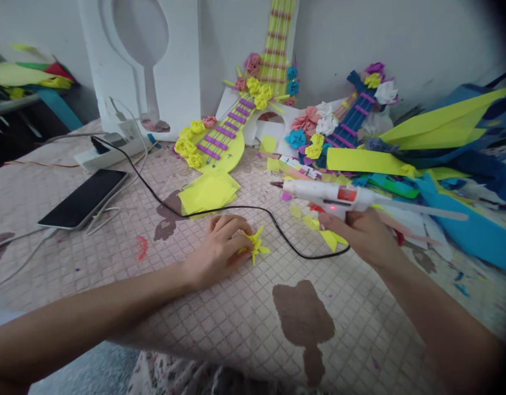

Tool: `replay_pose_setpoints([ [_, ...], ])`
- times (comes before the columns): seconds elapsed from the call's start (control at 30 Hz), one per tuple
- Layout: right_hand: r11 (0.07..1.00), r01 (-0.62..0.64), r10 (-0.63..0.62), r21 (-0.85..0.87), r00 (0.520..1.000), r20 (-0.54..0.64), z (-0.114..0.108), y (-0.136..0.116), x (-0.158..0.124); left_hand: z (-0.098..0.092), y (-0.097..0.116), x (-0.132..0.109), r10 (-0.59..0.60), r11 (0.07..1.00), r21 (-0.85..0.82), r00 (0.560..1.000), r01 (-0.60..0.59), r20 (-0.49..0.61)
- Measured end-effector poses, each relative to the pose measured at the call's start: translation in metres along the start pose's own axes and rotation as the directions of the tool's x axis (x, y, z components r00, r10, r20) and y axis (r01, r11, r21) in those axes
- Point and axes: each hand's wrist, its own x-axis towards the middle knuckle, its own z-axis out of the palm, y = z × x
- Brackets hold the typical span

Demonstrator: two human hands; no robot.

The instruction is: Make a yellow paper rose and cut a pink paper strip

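Note:
My left hand point(220, 246) rests on the quilted pink cover, fingers closed round a small yellow foam flower point(255, 245) whose petals stick out to the right. My right hand point(362, 233) grips a white hot glue gun point(331, 196) by its handle, nozzle pointing left, a red light glowing on its body. The gun's black cord point(232, 208) loops across the cover between my hands. A yellow foam scrap point(332, 238) lies under my right hand.
A stack of yellow foam squares point(209, 191) lies beyond my left hand. Two foam guitars with paper flowers point(236, 123) point(343, 123) lean at the back. A phone point(85, 197) and power strip point(108, 153) sit at left. Foam sheets point(454, 164) pile at right.

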Motion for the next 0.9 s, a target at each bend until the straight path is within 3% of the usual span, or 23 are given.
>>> replay_pose_setpoints([
  [0.13,0.990,0.086,-0.070,-0.108,0.987,0.146,-0.011,0.001,-0.022,0.000,0.000,0.000,0.000,1.000,0.007,1.000,0.000,0.007],
  [0.23,0.988,0.150,-0.129,-0.041,0.937,0.324,-0.016,-0.004,-0.030,0.000,0.000,0.000,-0.002,1.000,0.022,1.000,0.002,0.008],
  [0.3,0.986,0.166,-0.146,-0.019,0.914,0.379,-0.016,-0.009,-0.032,0.000,0.000,0.001,-0.003,1.000,0.030,1.000,0.003,0.006],
  [0.9,0.971,0.232,-0.182,-0.051,0.863,0.472,-0.001,-0.013,-0.032,-0.002,0.002,0.002,-0.010,1.000,0.022,1.000,0.010,0.022],
])
